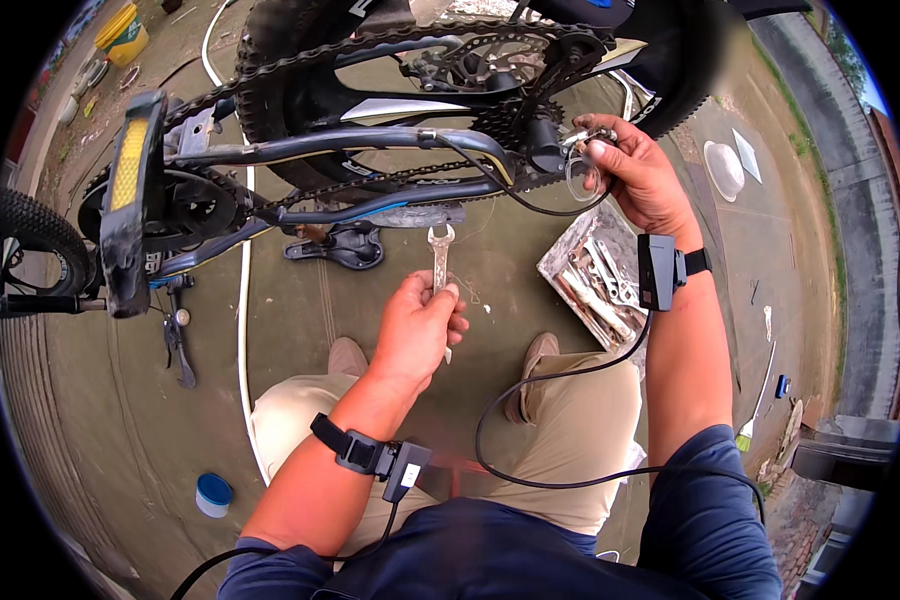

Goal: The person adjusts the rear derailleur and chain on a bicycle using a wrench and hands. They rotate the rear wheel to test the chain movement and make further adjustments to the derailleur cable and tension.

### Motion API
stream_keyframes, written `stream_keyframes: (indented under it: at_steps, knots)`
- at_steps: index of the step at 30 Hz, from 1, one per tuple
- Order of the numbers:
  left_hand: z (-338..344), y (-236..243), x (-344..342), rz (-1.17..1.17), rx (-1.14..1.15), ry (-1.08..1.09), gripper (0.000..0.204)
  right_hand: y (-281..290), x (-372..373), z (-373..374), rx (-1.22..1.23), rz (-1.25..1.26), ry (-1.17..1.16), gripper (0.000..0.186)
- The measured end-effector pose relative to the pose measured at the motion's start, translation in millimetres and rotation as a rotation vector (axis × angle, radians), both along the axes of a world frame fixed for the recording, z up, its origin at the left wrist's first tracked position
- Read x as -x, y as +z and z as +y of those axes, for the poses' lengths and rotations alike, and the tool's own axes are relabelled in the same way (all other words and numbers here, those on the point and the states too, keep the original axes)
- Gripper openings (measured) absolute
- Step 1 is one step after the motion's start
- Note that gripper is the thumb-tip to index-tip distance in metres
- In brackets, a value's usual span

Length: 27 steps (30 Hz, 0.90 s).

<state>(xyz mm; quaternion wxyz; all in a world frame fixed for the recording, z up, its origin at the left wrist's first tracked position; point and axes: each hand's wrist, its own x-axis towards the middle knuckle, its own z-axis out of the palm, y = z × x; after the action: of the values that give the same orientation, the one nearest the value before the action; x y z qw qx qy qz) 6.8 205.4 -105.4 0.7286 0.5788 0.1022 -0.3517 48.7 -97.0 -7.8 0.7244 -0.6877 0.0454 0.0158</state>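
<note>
My left hand (420, 325) holds a silver open-end wrench (440, 255) upright, below the bicycle frame (340, 145). My right hand (640, 175) is raised beside the dark rear derailleur (545, 140) and sprockets, pinching a small metal fitting (584, 146) with thin cable looping near it; the exact part is partly hidden by my fingers. The bicycle lies raised across the upper view, with chain, a pedal with yellow reflector (127, 160), and tires. A grimy tray (560, 260) of wrenches sits below my right hand, beside my knee.
A black saddle (340, 250) lies on the green ground sheet (300, 320). A white hose (244, 330) runs along the left. A blue tub (213, 494) is at lower left, a yellow bucket (120, 32) at upper left. A white bowl (723, 170) and a brush (750, 420) lie at right.
</note>
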Motion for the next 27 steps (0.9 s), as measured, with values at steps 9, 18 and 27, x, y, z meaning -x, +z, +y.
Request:
stream_keyframes:
  at_steps: [9, 18, 27]
  knots:
    - [-26, -8, -15, 0.106, -0.070, -0.066, 0.019, 11, -3, -7, -0.017, 0.095, 0.121, 0.041]
    - [-28, -22, -24, 0.152, -0.148, -0.155, 0.015, 22, 2, -8, -0.008, 0.138, 0.160, 0.040]
    - [-27, -22, -23, 0.186, -0.157, -0.141, 0.018, 14, 6, -10, -0.017, 0.114, 0.196, 0.054]
